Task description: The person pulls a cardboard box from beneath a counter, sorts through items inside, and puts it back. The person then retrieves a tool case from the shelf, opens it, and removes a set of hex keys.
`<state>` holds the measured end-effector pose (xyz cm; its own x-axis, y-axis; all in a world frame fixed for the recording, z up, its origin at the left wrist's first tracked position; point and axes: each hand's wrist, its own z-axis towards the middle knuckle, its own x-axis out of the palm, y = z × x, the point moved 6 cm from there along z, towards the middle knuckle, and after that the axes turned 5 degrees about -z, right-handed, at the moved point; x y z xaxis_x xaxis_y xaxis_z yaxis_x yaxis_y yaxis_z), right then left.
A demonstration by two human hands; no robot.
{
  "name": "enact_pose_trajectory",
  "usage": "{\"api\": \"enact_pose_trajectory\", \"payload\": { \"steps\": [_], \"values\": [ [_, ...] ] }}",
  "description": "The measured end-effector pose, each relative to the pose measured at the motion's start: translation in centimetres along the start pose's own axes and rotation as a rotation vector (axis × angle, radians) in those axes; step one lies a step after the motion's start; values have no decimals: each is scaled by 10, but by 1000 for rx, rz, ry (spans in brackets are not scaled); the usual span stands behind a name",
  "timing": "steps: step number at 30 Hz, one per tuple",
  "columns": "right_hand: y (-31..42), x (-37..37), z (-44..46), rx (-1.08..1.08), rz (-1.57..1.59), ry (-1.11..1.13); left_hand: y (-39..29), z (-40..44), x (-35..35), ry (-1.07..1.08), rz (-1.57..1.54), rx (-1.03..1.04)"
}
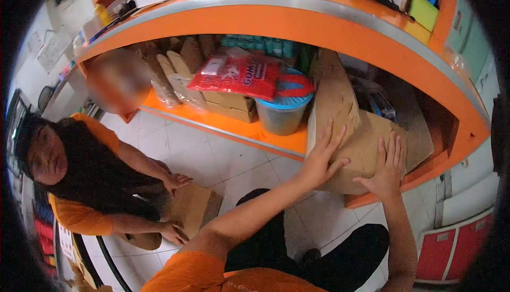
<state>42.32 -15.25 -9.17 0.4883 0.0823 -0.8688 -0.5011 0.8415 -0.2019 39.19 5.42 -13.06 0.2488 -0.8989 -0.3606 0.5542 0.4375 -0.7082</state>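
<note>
Both of my hands lie against a large brown cardboard box (353,172) at the right end of the orange shelf. My left hand (323,156) rests on the box's left part with its fingers spread. On the right part lies my right hand (388,167), fingers also apart, thumb pointing left. The box's upper flap (334,95) stands up behind my left hand. Dark items show inside the shelf behind the box. Just left of the box, a clear bucket with a blue lid (281,117) carries a red plastic packet (239,77).
A co-worker (90,180) crouches at the left, both hands on a smaller cardboard box (191,207) on the tiled floor. The orange counter's metal edge (297,0) curves overhead. Wrapped brown packages (172,77) fill the shelf's left part. Red cabinets (451,249) stand at lower right.
</note>
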Motion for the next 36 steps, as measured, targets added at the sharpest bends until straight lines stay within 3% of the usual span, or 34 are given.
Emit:
{"api": "enact_pose_trajectory", "payload": {
  "steps": [8,11,15,20,23,26,29,32,36],
  "values": [
    [3,29,28,173,-84,-33,51,65,-9,154,-167,75],
    [-15,45,54,210,-99,7,74,96,14,167,-73,88],
    [-51,76,74,212,-110,34,103,128,65,371,333,14],
    [-79,91,101,181,-69,-12,86,163,67,518,216,-214],
    [-88,107,119,266,-89,120,79,161,75,436,607,-164],
    [-110,150,141,269,-132,131,115,176,110,426,879,-261],
    [-129,186,154,270,-231,128,131,192,120,422,825,-218],
    [-103,143,156,368,-185,196,151,199,133,275,966,-183],
    [-87,129,147,220,-39,4,145,181,105,115,788,42]
  ]
}}
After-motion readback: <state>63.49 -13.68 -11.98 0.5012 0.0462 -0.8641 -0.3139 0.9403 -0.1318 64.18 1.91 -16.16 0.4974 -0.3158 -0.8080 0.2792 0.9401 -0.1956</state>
